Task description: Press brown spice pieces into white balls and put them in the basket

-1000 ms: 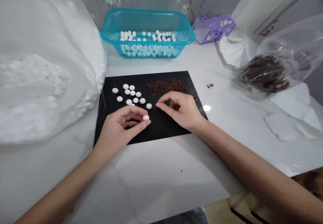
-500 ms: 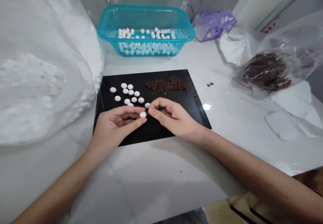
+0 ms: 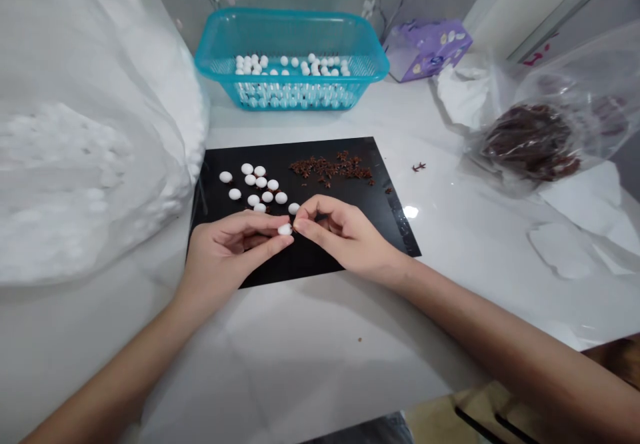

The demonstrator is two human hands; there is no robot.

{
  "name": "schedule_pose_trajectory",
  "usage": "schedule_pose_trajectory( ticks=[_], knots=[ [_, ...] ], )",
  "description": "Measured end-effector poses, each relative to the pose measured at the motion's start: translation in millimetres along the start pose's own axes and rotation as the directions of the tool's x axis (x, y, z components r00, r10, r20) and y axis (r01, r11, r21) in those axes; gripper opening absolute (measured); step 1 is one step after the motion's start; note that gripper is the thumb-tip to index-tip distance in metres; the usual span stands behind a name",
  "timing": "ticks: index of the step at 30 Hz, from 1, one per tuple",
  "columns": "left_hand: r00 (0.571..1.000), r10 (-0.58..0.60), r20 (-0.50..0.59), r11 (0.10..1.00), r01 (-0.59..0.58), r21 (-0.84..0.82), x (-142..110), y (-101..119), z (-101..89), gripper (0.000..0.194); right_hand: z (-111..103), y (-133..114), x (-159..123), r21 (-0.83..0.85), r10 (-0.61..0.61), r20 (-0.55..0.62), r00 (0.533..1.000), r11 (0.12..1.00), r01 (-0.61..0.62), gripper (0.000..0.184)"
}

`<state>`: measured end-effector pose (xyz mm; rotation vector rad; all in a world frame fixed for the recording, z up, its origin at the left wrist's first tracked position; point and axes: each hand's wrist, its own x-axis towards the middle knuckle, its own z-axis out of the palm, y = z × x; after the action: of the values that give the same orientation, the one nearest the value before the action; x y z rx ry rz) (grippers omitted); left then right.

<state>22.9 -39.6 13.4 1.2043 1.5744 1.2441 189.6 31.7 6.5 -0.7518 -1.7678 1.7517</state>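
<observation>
Between the thumb and forefinger of my left hand (image 3: 235, 244) is a small white ball (image 3: 285, 229), egg-like in shape. My right hand (image 3: 340, 231) pinches a tiny brown star-shaped piece (image 3: 295, 228) against the ball's right side; most of that piece is hidden by the fingertips. Both hands hover over a black board (image 3: 320, 264). Several white balls (image 3: 261, 182) lie on its left half, with brown bits showing beneath some of them. A scattered heap of small brown star-shaped pieces (image 3: 333, 167) covers the board's upper right.
Behind the board stands a turquoise basket (image 3: 293, 91) holding more white balls. A large white bag (image 3: 95, 131) bulges at the left. To the right are a purple tissue pack (image 3: 429, 49), a clear bag of brown pieces (image 3: 533, 141) and one loose brown piece (image 3: 419, 167).
The white ball has turned slightly in my left fingers, and a dark spot now shows at its right end. Both hands stay close together in nearly the same place.
</observation>
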Motion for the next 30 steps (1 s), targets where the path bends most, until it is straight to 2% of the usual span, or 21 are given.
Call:
schedule_pose_trajectory(
  ticks=[13,18,22,30],
  knots=[
    [0.998,0.066,0.005,0.998,-0.066,0.017,-0.9,-0.4,0.5,0.014,1.2,3.8,1.0,0.086,0.001,-0.004,1.000,0.996,-0.001,0.023],
    [0.996,0.082,0.046,0.996,-0.084,0.026,-1.8,-1.1,-1.7,0.019,-0.3,2.1,1.1,0.122,0.030,0.028,0.999,0.992,-0.033,0.022],
    [0.995,0.083,0.063,0.996,-0.085,0.033,-2.2,1.2,-2.4,0.018,-1.8,-1.3,1.4,0.117,0.040,0.070,0.997,0.992,-0.048,0.019],
    [0.995,0.074,0.067,0.996,-0.077,0.039,-1.0,0.5,-2.9,0.020,-0.1,0.5,0.5,0.104,0.020,0.056,0.998,0.994,-0.026,0.019]
  ],
)
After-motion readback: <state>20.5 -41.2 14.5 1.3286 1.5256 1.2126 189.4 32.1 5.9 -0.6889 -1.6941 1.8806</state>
